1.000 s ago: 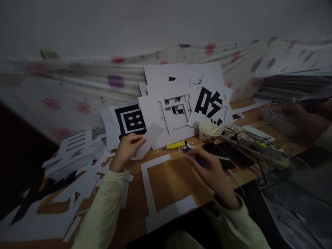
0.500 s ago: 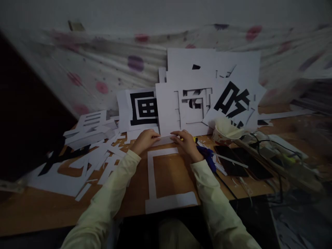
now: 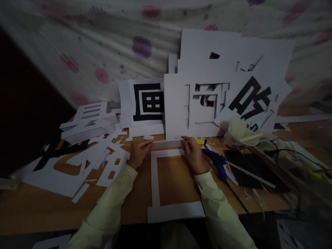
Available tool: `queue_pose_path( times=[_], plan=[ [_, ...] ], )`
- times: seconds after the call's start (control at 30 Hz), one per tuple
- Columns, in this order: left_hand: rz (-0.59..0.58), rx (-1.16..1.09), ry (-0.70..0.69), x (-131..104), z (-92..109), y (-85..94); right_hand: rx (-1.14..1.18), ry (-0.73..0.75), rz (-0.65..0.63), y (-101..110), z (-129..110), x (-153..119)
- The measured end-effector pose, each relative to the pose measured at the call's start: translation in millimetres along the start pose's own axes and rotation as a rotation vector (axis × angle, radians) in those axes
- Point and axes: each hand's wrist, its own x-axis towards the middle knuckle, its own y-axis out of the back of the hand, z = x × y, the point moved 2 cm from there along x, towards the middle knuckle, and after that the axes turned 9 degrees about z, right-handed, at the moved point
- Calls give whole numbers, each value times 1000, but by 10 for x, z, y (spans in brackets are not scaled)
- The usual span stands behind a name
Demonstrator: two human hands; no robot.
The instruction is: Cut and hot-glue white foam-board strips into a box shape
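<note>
Messy table (image 3: 139, 200), spotted sheet (image 3: 98, 41) behind. Paper strip (image 3: 167, 144) is pinched at its ends by left hand (image 3: 140, 152) and right hand (image 3: 192, 153), equally near, long axis sideways, held just beyond the cutout's (image 3: 155, 183) far bar.

We had open room over the bare tabletop (image 3: 178, 181) inside the three-sided paper outline (image 3: 155, 186), and a narrower lane between that outline and our left sleeve (image 3: 106, 204). Ahead, the paper strip (image 3: 167, 144) spanning our left hand (image 3: 138, 153) and right hand (image 3: 193, 155) barred the way, with upright white sheets (image 3: 176, 103) behind it. To the right, we met the blue glue gun (image 3: 220, 165), dark phones (image 3: 267, 171) and a paper cup (image 3: 234, 141); to the left, loose cutouts (image 3: 62, 185) crowded the wood.
</note>
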Motion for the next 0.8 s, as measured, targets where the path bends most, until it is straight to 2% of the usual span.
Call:
queue_pose_path(
  times=[0.3,0.8],
  plan=[
    [-3,-6,-23,-40,-117,26,-46,84,-56,-77,-9,-75],
    [-56,8,31,-41,-55,15,-100,85,-74,-39,24,-95]
  ],
)
